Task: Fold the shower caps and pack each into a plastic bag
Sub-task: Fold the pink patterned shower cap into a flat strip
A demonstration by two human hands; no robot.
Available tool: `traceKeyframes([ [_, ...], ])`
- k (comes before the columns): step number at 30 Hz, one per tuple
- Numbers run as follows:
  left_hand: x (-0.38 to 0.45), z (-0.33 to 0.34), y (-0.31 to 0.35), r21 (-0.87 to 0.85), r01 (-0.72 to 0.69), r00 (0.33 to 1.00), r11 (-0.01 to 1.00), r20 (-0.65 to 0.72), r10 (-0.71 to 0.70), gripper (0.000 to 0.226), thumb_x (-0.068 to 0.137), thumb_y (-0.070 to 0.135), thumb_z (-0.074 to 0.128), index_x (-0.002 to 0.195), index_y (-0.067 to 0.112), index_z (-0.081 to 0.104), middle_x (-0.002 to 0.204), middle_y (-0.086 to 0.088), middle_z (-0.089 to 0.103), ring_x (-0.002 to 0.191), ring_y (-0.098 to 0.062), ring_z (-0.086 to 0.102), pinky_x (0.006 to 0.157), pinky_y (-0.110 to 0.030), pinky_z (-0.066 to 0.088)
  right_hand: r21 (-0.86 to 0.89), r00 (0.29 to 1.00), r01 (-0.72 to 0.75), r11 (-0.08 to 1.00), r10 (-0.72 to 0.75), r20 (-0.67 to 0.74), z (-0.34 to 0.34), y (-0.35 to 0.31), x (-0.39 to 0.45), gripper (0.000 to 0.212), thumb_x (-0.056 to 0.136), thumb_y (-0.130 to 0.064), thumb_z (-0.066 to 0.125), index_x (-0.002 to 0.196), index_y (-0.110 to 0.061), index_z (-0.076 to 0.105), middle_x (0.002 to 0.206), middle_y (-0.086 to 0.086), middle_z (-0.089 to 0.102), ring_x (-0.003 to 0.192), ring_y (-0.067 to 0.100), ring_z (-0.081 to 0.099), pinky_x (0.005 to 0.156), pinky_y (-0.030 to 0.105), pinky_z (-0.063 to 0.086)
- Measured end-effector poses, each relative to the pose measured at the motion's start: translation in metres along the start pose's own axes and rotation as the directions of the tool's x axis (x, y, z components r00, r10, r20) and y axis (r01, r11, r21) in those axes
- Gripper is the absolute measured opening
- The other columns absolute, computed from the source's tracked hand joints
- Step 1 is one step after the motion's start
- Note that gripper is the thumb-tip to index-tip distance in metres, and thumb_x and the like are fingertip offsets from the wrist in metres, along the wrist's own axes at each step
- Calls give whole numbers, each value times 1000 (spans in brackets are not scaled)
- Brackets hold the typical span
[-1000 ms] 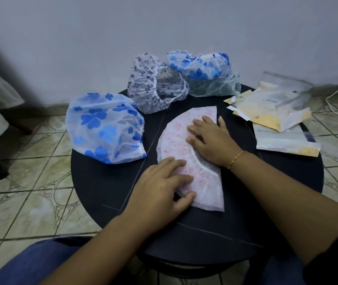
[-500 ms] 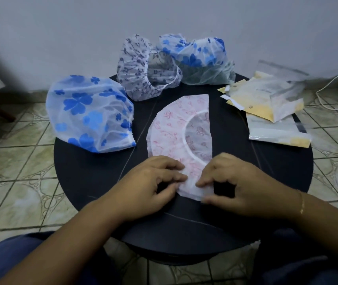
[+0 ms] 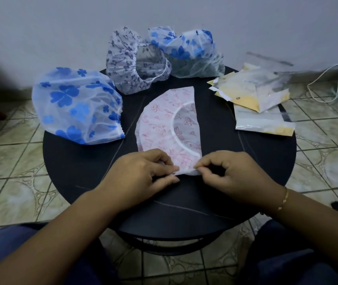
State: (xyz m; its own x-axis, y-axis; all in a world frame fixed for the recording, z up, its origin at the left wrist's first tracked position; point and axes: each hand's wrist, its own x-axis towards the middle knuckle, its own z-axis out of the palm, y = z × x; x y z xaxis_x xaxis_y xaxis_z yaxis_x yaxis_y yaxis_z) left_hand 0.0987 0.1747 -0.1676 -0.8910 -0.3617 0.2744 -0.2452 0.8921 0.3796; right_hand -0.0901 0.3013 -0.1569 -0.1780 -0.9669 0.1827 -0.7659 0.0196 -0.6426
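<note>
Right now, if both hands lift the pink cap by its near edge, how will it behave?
Pink cap likely floppy: thin, translucent film lying flat. Probably very light. The half-fold may fall open, since left hand and right hand pinch only the near edge.

The pink cap [image 3: 169, 128] lies flat, folded into a half-circle, mid-table. 3 blue-patterned caps [image 3: 75, 105] sit puffed along the left and back edge. Plastic bags [image 3: 262, 103] lie stacked at right.
</note>
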Motion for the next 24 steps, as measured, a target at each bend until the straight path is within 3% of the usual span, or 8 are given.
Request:
traceKeyframes([
  [2,2,3,-1,-44,33,999,998,-34,-35,35,84,54,50,96,33,75,93,20,65,85,5,58,72,-15,46,60,998,-41,997,39,44,-3,-2,0,10,80,-27,71,89,-30,71,88,-14,67,91,0,59,79,13,46],
  [5,5,4,-2,-127,83,995,988,-42,-89,37,82,56,49,90,32,76,86,24,59,91,4,52,79,-4,36,65,988,-80,995,71,137,-3,-6,-1,39,67,-41,78,104,-32,68,97,-21,62,99,-4,55,86,7,41],
  [8,9,4,-3,-188,164,985,968,-20,-171,33,79,59,55,85,34,76,82,26,60,94,3,50,81,-2,32,62,995,-101,993,99,31,3,-4,1,30,76,-27,75,106,-29,69,96,-21,62,96,-3,57,87,9,42],
  [13,15,2,1,-367,322,935,873,-21,-354,18,73,48,63,83,38,75,78,33,65,93,7,56,81,-3,38,247,965,-224,943,249,-76,9,-3,8,24,80,-19,73,97,-34,67,85,-13,62,79,1,59,80,9,44],
  [18,21,6,5,-477,463,844,747,-21,-536,10,76,29,75,86,29,74,87,33,60,82,23,55,75,5,36,378,931,-295,877,353,-91,11,-4,19,33,74,-10,77,86,-37,62,77,-9,57,61,1,52,75,13,48],
  [21,25,9,5,-495,513,798,701,-26,-603,16,74,30,77,90,25,76,87,26,66,81,21,56,75,4,38,367,914,-337,867,395,-95,13,-1,27,34,72,-9,79,90,-32,61,77,-6,58,59,3,49,77,24,48],
  [24,28,9,5,-493,536,777,686,-30,-629,20,75,32,77,95,26,74,70,14,67,61,13,56,63,-2,40,306,909,-364,880,408,-91,13,-1,30,33,73,-12,79,95,-28,61,80,-6,57,60,2,48,73,21,45],
])
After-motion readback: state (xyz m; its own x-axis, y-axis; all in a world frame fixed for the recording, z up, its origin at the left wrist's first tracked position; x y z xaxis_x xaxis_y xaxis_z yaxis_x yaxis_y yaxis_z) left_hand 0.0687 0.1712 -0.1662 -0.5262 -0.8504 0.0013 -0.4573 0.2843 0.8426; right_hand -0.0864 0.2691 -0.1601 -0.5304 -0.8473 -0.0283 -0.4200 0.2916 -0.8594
